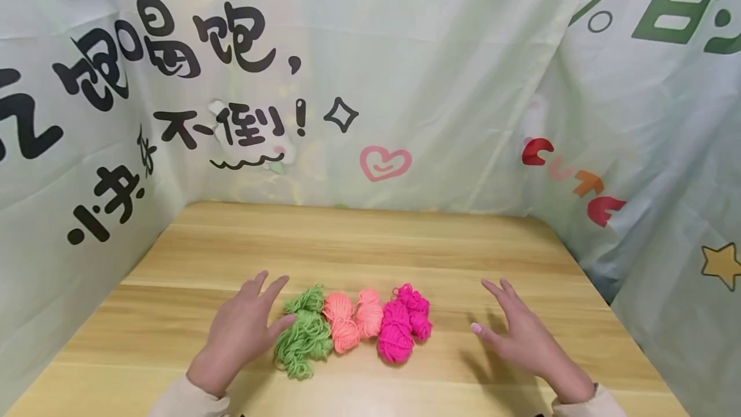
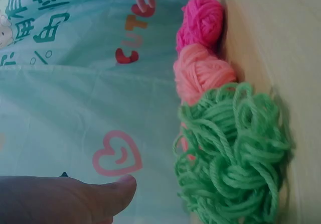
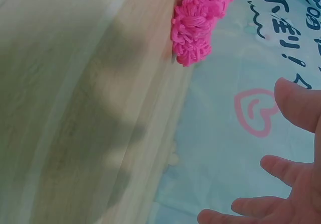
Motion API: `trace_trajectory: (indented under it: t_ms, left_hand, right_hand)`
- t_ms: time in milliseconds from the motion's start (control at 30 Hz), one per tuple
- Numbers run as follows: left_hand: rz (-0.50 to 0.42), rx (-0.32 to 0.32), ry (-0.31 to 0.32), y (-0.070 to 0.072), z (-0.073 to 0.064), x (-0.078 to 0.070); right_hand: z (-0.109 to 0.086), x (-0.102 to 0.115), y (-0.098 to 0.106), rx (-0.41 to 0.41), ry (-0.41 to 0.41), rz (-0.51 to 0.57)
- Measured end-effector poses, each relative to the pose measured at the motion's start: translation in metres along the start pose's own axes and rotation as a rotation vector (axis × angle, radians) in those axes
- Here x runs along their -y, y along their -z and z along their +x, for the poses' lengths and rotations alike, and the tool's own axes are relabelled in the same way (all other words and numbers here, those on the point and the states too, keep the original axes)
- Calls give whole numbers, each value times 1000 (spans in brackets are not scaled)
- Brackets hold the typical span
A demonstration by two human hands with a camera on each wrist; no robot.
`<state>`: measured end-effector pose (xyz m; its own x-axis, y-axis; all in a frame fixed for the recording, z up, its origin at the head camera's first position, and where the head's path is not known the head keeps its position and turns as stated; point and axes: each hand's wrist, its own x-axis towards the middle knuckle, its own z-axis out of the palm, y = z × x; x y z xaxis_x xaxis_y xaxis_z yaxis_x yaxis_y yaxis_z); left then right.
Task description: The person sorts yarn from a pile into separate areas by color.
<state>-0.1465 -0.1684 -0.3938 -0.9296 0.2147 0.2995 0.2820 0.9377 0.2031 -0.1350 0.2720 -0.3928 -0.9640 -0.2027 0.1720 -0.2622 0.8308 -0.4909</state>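
Several bundles of yarn lie side by side on the wooden table. Loose, tangled green yarn (image 1: 305, 336) is at the left, salmon-pink yarn (image 1: 343, 322) in the middle, and magenta yarn (image 1: 396, 333) at the right. My left hand (image 1: 243, 324) hovers just left of the green yarn, fingers spread and holding nothing. Some way to the right of the magenta yarn, my right hand (image 1: 527, 340) is raised over the table, its fingers apart and its palm bare. In the left wrist view the green yarn (image 2: 230, 153) is nearest, with the left thumb (image 2: 100, 196) beside it.
The wooden table (image 1: 347, 243) reaches back to a hanging pale cloth (image 1: 451, 82) printed with lettering and a pink heart. The cloth also encloses the left and right sides. Shadows of the right hand fall on the tabletop.
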Motion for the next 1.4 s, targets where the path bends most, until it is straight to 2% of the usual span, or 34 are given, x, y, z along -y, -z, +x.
trace_trajectory:
  t_ms: [200,400,667,800,1000,1200,1300,1400]
  left_hand:
    - [-23,26,-9,3,6,-7]
    - [-32,71,-26,12,13,-11]
    - [-84,174,-13,21,23,-25]
    - [-161,219,-18,20,24,-32]
    - [-338,241,-82,5,29,-35]
    - [-519,282,-135,-9,34,-37]
    - [-628,296,-153,-13,36,-38]
    - [-698,311,-161,-16,38,-39]
  right_hand:
    - [2,2,8,-1,22,-7]
    - [8,4,3,-18,53,2]
    - [12,7,0,-34,66,32]
    - [11,6,-4,-41,73,63]
    - [11,4,-13,-53,60,96]
    - [12,4,-18,-8,-3,124]
    - [14,6,-17,17,-20,139]
    - [15,6,-18,32,-22,157]
